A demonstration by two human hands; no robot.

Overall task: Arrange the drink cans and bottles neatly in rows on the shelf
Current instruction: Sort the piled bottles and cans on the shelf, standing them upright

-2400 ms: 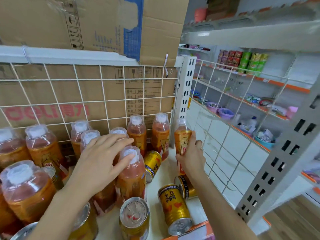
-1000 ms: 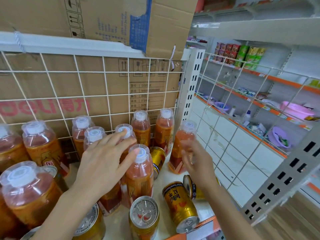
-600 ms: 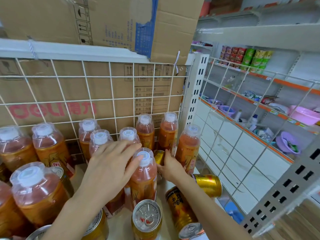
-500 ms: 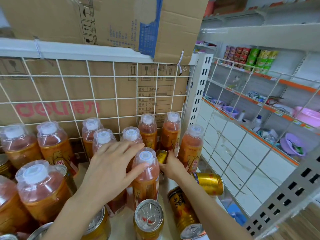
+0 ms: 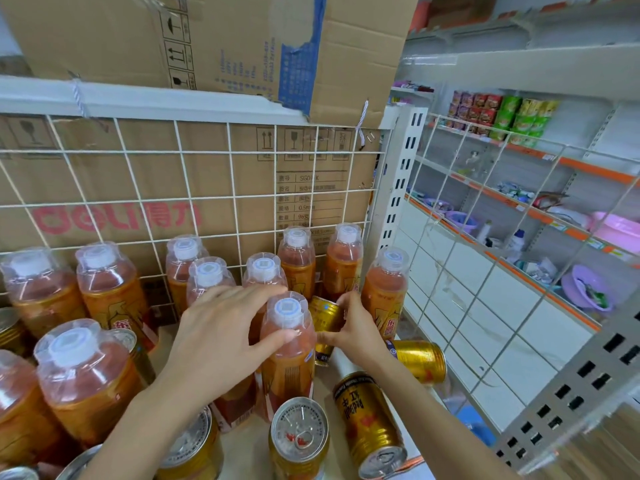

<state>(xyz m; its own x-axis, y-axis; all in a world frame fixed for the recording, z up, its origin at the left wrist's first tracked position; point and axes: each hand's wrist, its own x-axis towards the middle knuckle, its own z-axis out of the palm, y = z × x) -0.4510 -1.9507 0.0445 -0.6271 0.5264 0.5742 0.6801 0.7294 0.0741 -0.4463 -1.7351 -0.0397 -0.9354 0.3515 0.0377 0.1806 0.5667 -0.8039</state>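
Several orange drink bottles (image 5: 298,258) with white caps stand on the shelf (image 5: 247,445) against a wire back grid. My left hand (image 5: 221,337) lies spread over their tops, and its thumb touches the front bottle (image 5: 287,341). My right hand (image 5: 353,327) grips a tilted gold can (image 5: 323,318) between that front bottle and the rightmost bottle (image 5: 386,292). Two gold cans lie on their sides, one (image 5: 420,360) behind my right wrist and one (image 5: 370,420) near the shelf's front. Another can (image 5: 299,436) stands upright at the front.
A wire grid (image 5: 228,188) backs the shelf, with cardboard behind it and a cardboard box (image 5: 207,39) on top. A perforated post (image 5: 398,188) and a wire side panel (image 5: 485,237) close the right side. More bottles (image 5: 79,375) and cans (image 5: 194,445) crowd the left.
My right hand let go of the rightmost bottle, which now stands by the post, then moved left and gripped the tilted gold can. My left hand stayed on the bottle tops.
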